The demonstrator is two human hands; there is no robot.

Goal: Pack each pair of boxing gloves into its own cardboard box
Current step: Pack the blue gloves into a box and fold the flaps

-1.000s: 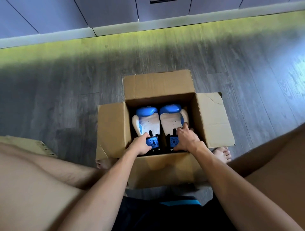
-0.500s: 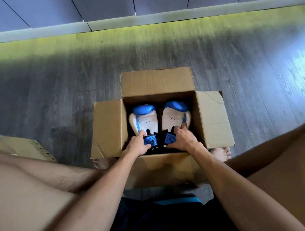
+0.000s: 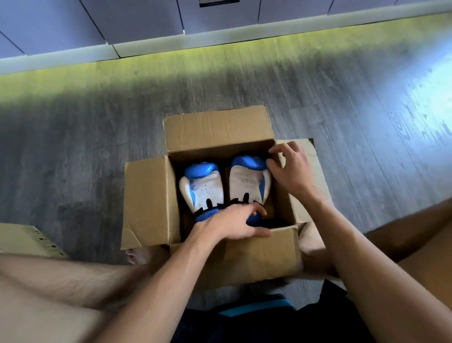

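Both hands are sitting in new spots vs. 0.5 s ago: L hand (image 3: pixel 230 224), then at the left-side cuff, is now reaching across both cuffs. R hand (image 3: pixel 292 171), then on the right-side cuff, is now up at the box's far-right corner.

Nearest, dark shorts (image 3: pixel 269 323) w/ a blue stripe are filling the bottom edge, bare legs spreading either side. Cardboard box (image 3: pixel 256 254) is standing on the floor (image 3: pixel 97 147) between the legs, toes of a bare foot (image 3: pixel 137 254) showing just beside its near-left corner. L hand is lying loose over the blue cuffs, fingers nearly straight, thumb along the near wall's top edge, gripping nothing. It's covering the cuffs' upper faces, so no logo can be read.

Inside the box the pair of boxing gloves is lying side by side, white palm sides up, blue tips pointing away: left-side glove (image 3: pixel 205 188) just beside right-side glove (image 3: pixel 247 183). R hand is resting over the fold of the right flap (image 3: pixel 315 171), fingertips at the corner, thumb by the right-side glove's tip. Can't tell if it's pinching the flap or just touching. Left flap (image 3: pixel 146 200) & far flap (image 3: pixel 217 129) are folding outward.

At left a 2nd box (image 3: pixel 22 238) is poking in, its dark edge marks too blurred to read. Farthest, cabinets (image 3: pixel 134 19) are carrying a dark label (image 3: pixel 218 2), text too small to read.
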